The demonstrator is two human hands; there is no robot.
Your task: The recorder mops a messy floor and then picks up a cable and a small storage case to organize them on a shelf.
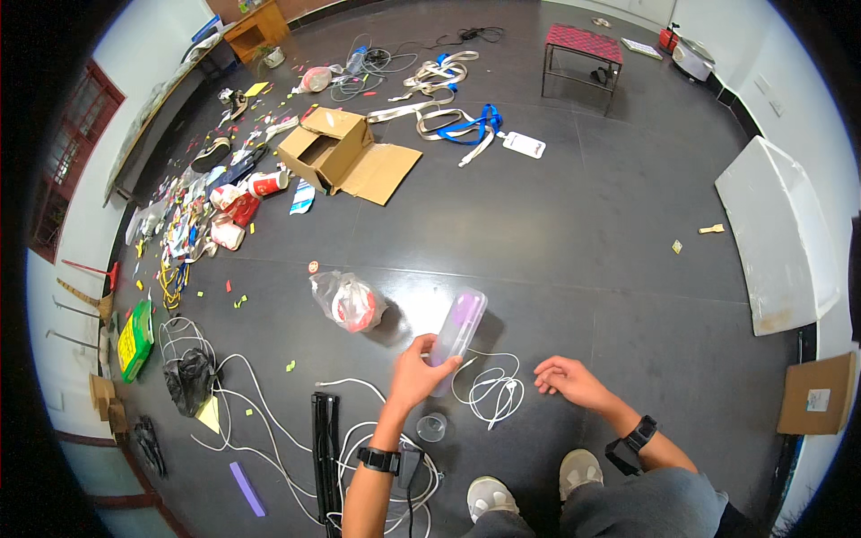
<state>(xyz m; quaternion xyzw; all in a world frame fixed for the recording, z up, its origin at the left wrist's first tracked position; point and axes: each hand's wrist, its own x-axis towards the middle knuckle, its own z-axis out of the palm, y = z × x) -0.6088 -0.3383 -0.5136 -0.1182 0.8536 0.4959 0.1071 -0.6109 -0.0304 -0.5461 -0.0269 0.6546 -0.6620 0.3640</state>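
Observation:
My left hand (418,369) grips a long clear plastic case (460,327) with a purple tint, held tilted above the dark floor. To its right, my right hand (571,380) is open and empty, fingers loosely bent. A coiled white cable (496,394) lies on the floor between the hands. Just below the case is a small round clear cup or lid (431,427). Beyond my left hand sits a clear plastic bag (348,302) with something red and white inside.
An opened cardboard box (336,148) lies ahead, with a heap of mixed litter (202,211) to its left. White cables (260,408) and black bars (325,448) lie near my left arm. A red-topped stool (583,43) stands far off; a white foam box (776,238) leans at right.

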